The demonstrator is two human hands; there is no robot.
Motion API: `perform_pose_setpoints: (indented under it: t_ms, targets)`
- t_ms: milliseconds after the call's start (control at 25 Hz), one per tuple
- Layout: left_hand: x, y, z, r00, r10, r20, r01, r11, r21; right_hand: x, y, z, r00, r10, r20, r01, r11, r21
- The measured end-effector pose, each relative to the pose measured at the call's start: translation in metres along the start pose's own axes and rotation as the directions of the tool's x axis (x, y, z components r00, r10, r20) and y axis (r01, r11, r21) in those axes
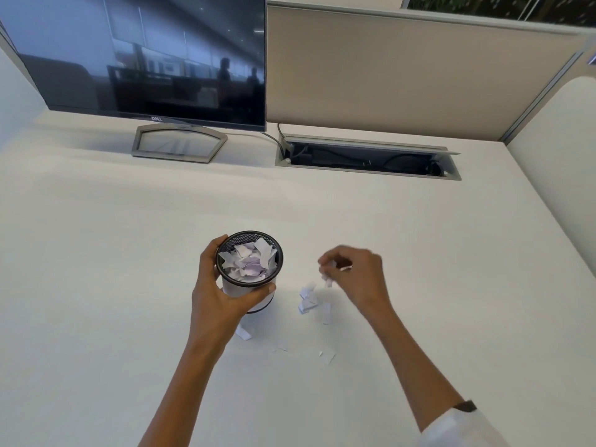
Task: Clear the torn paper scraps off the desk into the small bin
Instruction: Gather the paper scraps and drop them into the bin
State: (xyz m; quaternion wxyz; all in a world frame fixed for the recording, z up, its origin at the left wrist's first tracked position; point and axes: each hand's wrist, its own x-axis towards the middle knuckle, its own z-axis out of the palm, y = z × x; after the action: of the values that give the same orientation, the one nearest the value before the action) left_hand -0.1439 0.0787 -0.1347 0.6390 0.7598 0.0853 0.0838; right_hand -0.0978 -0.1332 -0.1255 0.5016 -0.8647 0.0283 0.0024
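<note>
A small round mesh bin point(258, 304) with a black rim stands on the white desk point(96, 285), holding several torn paper scraps. My left hand point(216, 298) wraps around its near-left side. To its right, my right hand point(354, 272), blurred, hovers just above the desk with its fingers pinched on paper scraps point(327, 280). A small pile of white scraps point(308, 300) lies below those fingers. One scrap point(243, 333) lies by the bin's base, and a few more scraps point(327, 356) lie nearer to me.
A dark monitor point(145, 59) on a grey stand sits at the back left. An open cable tray point(367, 159) is set into the desk at the back right. Beige partition panels point(403, 75) close the back and right sides.
</note>
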Motion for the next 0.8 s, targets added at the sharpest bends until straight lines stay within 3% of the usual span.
perform_pose_setpoints:
  t_ms: [120,280,360,480,600,680,720,800]
  targets:
    - [-0.004,-0.002,0.012,0.998,0.013,0.062,-0.015,1.0,0.021,0.0,-0.041,-0.015,0.995,-0.096,-0.007,0.095,0.971,0.218]
    - [-0.012,0.002,0.029,0.987,0.026,0.159,-0.024,1.0,-0.015,-0.018,-0.068,-0.006,0.965,-0.17,0.2,0.149,0.982,0.116]
    - [-0.014,0.004,0.031,0.986,0.029,0.164,-0.022,0.999,-0.042,-0.027,-0.066,-0.005,0.951,-0.175,0.253,0.125,0.971,0.202]
    - [-0.01,0.005,0.023,0.995,0.023,0.099,-0.017,0.998,-0.055,-0.037,-0.042,-0.017,0.987,-0.135,0.084,0.097,0.931,0.353]
    - [-0.002,0.001,0.005,1.0,0.027,0.005,-0.026,0.997,-0.07,-0.061,0.005,-0.021,0.991,0.128,-0.027,-0.124,0.985,0.121]
    - [0.003,-0.003,-0.007,0.998,0.024,-0.064,-0.029,0.997,-0.078,-0.084,0.034,-0.011,0.94,0.335,0.071,-0.328,0.94,-0.09]
    - [0.005,-0.006,-0.012,0.995,0.018,-0.1,-0.026,0.997,-0.079,-0.095,0.044,-0.003,0.913,0.385,0.134,-0.351,0.91,-0.221]
    - [0.008,-0.011,-0.021,0.988,-0.001,-0.157,-0.013,0.996,-0.088,-0.111,0.053,0.017,0.902,0.37,0.222,-0.259,0.876,-0.406]
